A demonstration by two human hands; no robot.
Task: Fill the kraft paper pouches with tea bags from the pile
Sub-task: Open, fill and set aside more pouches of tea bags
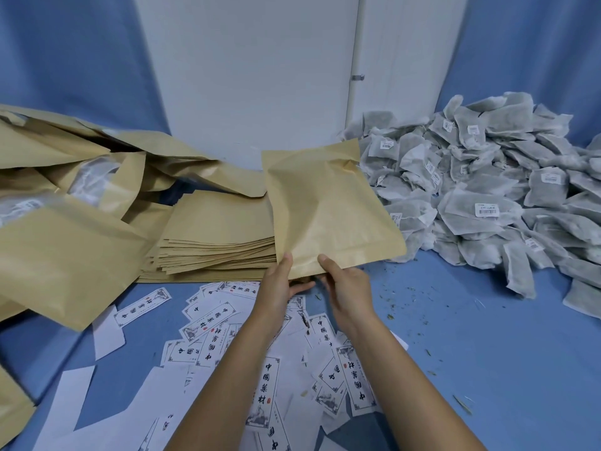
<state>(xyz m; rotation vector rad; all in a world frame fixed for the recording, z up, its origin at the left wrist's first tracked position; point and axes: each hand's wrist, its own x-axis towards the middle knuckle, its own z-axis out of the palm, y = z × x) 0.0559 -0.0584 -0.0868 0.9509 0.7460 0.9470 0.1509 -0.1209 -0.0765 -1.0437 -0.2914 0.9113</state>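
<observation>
The left hand and right hand pinch the lower edge of a kraft pouch at frame centre, left of the tea bag pile; a slipping pinch may leave its mouth closed, blocking filling.

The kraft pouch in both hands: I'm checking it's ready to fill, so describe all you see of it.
The kraft pouch is plain tan paper, flat, lightly creased, with a seam line near its lower edge. It is held tilted above the table, with the tea bag pile behind its right side. The left hand and right hand pinch its near edge; contents cannot be seen.
</observation>
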